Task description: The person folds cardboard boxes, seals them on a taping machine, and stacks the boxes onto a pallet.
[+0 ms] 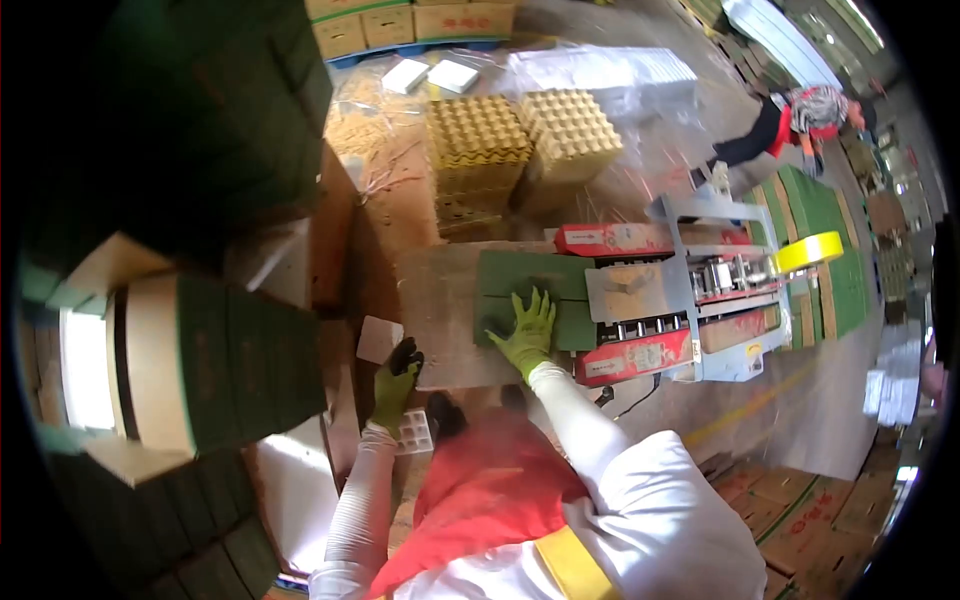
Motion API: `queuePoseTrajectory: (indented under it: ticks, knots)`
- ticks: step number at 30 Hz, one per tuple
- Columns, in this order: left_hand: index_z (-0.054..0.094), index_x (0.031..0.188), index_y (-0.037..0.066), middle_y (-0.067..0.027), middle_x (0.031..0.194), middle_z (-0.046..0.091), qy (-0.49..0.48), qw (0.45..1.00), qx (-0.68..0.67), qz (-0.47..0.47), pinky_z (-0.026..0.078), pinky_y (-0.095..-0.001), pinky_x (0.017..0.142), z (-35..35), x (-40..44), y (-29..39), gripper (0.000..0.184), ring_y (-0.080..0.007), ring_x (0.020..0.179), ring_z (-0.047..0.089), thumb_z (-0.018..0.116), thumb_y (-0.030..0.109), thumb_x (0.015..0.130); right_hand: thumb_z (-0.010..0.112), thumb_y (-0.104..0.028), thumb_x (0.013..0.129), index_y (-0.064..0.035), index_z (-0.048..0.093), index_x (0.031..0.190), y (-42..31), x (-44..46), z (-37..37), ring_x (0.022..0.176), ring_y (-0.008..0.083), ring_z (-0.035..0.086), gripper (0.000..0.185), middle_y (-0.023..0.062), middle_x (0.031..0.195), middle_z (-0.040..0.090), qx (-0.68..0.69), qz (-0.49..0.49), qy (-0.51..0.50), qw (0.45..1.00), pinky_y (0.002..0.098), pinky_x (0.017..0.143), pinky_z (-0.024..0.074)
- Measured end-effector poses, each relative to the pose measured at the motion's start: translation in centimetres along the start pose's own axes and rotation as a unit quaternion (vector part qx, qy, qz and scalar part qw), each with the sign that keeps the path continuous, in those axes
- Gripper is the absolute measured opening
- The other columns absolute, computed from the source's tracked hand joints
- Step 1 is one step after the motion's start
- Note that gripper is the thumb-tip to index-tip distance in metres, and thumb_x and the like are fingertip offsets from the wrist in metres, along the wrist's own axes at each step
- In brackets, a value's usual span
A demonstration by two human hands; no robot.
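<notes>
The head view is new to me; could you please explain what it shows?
It comes from a camera worn on the head, looking forward and down. No robot here, just human work. The gloved right hand lies spread on a green box, which rests on the table beside a red and grey machine with a yellow roll, apparently tape. The gloved left hand is by the table's near left corner; whether it holds anything is hard to tell. Beyond stand two stacks of moulded trays.

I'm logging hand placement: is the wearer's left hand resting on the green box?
No, the right hand lies spread on the green box, while the left hand is apart from it, near the table's corner.
</notes>
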State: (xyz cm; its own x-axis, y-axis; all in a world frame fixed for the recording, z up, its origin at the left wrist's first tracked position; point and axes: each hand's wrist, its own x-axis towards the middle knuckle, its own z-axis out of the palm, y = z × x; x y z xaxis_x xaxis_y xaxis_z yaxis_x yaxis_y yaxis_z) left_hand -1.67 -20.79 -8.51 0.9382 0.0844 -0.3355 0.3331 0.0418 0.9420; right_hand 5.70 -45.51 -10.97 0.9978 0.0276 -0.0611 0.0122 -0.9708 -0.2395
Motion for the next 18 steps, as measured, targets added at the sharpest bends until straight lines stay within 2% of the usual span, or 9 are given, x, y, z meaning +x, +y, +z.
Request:
queuePoseTrajectory:
  ticks: [2, 3, 4, 7, 9, 11, 14, 16, 18]
  knots:
    - [0.049, 0.135, 0.002, -0.0087, 0.126, 0.059, 0.027, 0.998, 0.054, -0.005, 0.045, -0.0269, 0.094, 3.2, 3.7, -4.3, 0.047, -0.0146, 0.110, 0.055, 0.060, 0.005, 0.089, 0.075, -0.057, 0.064, -0.0160, 0.046, 0.136, 0.6, 0.4, 0.3, 0.137, 0.0409, 0.022, 0.088, 0.0224, 0.145, 0.030, 0.013, -0.006, -0.003, 1.000, 0.0535, 0.114, 0.0151]
    - [0.043, 0.140, 0.001, -0.0118, 0.134, 0.053, 0.015, 1.000, -0.010, 0.002, 0.044, -0.0282, 0.097, 5.0, 5.9, -6.0, 0.055, -0.0160, 0.114, 0.053, 0.062, 0.007, 0.089, 0.075, -0.056, 0.064, -0.0164, 0.048, 0.135, 0.7, 0.3, -0.7, 0.137, 0.0415, 0.023, 0.086, 0.0221, 0.144, 0.031, 0.020, -0.016, -0.017, 1.000, 0.0536, 0.114, 0.0158]
    - [0.034, 0.145, 0.002, -0.0156, 0.143, 0.044, 0.006, 1.000, 0.017, 0.009, 0.042, -0.0295, 0.100, 8.0, 7.0, -2.8, 0.059, -0.0192, 0.122, 0.048, 0.058, 0.008, 0.092, 0.076, -0.056, 0.063, -0.0167, 0.050, 0.133, 1.3, 0.6, -1.2, 0.136, 0.0422, 0.024, 0.084, 0.0217, 0.143, 0.032, 0.023, -0.033, -0.029, 0.999, 0.0537, 0.113, 0.0166]
    - [0.020, 0.150, 0.005, -0.0183, 0.148, 0.037, -0.031, 0.997, -0.042, 0.050, 0.039, -0.0317, 0.103, 13.3, 10.7, -5.6, 0.067, -0.0250, 0.130, 0.042, 0.053, 0.009, 0.092, 0.078, -0.047, 0.061, -0.0173, 0.054, 0.129, 4.2, 0.4, -0.2, 0.133, 0.0444, 0.027, 0.078, 0.0213, 0.139, 0.038, 0.066, -0.100, -0.012, 0.993, 0.0553, 0.112, 0.0188]
    - [0.015, 0.151, 0.005, -0.0201, 0.149, 0.034, -0.004, 1.000, -0.011, -0.019, 0.037, -0.0325, 0.105, 16.0, 9.5, -4.2, 0.070, -0.0278, 0.133, 0.039, 0.051, 0.009, 0.092, 0.078, -0.042, 0.061, -0.0163, 0.054, 0.129, 5.6, -0.2, -0.4, 0.132, 0.0446, 0.029, 0.077, 0.0216, 0.138, 0.040, 0.092, -0.138, -0.014, 0.986, 0.0552, 0.112, 0.0196]
    - [0.009, 0.152, 0.006, -0.0235, 0.148, 0.034, 0.005, 0.997, 0.063, 0.037, 0.039, -0.0348, 0.103, 16.8, 7.4, -6.6, 0.076, -0.0326, 0.131, 0.042, 0.050, 0.008, 0.088, 0.078, -0.038, 0.062, -0.0142, 0.053, 0.129, 7.7, -1.3, -1.7, 0.132, 0.0446, 0.030, 0.075, 0.0220, 0.137, 0.040, 0.116, -0.167, 0.003, 0.979, 0.0547, 0.112, 0.0206]
    - [0.005, 0.152, 0.005, -0.0247, 0.146, 0.036, -0.014, 0.999, 0.037, 0.000, 0.040, -0.0360, 0.103, 20.6, 6.1, -6.5, 0.078, -0.0337, 0.128, 0.045, 0.048, 0.010, 0.087, 0.076, -0.032, 0.066, -0.0096, 0.053, 0.127, 9.4, -2.3, -2.8, 0.130, 0.0442, 0.032, 0.069, 0.0223, 0.137, 0.041, 0.111, -0.131, -0.004, 0.985, 0.0535, 0.112, 0.0233]
    - [0.008, 0.151, 0.004, -0.0210, 0.144, 0.039, -0.017, 0.992, 0.112, 0.055, 0.039, -0.0367, 0.103, 21.1, 7.8, -8.7, 0.078, -0.0320, 0.124, 0.048, 0.053, 0.017, 0.089, 0.072, -0.023, 0.071, -0.0058, 0.052, 0.127, 7.5, -3.4, -3.4, 0.127, 0.0419, 0.038, 0.061, 0.0216, 0.136, 0.042, 0.109, -0.114, 0.068, 0.985, 0.0513, 0.109, 0.0290]
    - [0.009, 0.151, 0.004, -0.0207, 0.144, 0.039, -0.076, 0.988, 0.125, 0.053, 0.039, -0.0368, 0.103, 17.9, 8.5, -9.3, 0.078, -0.0318, 0.124, 0.048, 0.053, 0.017, 0.089, 0.069, -0.023, 0.074, -0.0040, 0.050, 0.130, 3.9, -4.1, -4.9, 0.123, 0.0413, 0.042, 0.062, 0.0213, 0.135, 0.045, 0.210, -0.105, 0.082, 0.969, 0.0507, 0.106, 0.0321]
